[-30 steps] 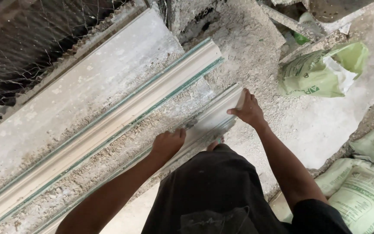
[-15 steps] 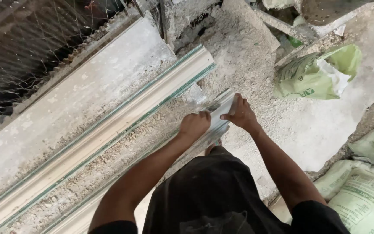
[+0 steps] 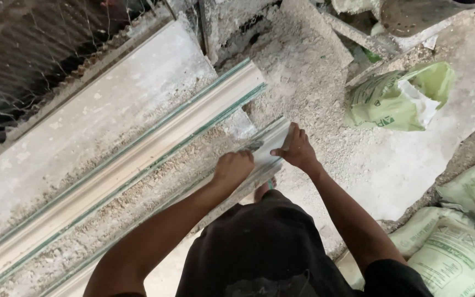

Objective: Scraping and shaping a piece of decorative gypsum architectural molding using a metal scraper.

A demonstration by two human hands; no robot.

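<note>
A long pale moulded strip point(image 3: 273, 138) with green edges lies diagonally in front of me, dusted with plaster crumbs. My right hand point(image 3: 297, 148) grips its far end, thumb over the top. My left hand point(image 3: 233, 166) is closed on the same strip a little nearer to me. A second, wider moulded length point(image 3: 138, 159) with green edging lies parallel to it on the left. Between them runs a band of gritty debris point(image 3: 138, 203).
A flat grey slab point(image 3: 100, 115) and wire mesh point(image 3: 34, 49) sit at the left. Green and white sacks point(image 3: 394, 99) lie at upper right, with more sacks point(image 3: 457, 242) at lower right. Rubble point(image 3: 303, 49) is heaped behind. My dark clothing point(image 3: 259, 247) fills the bottom.
My left hand has slid up the strip toward its far end, closing in on my right hand, which stays at that end.
</note>
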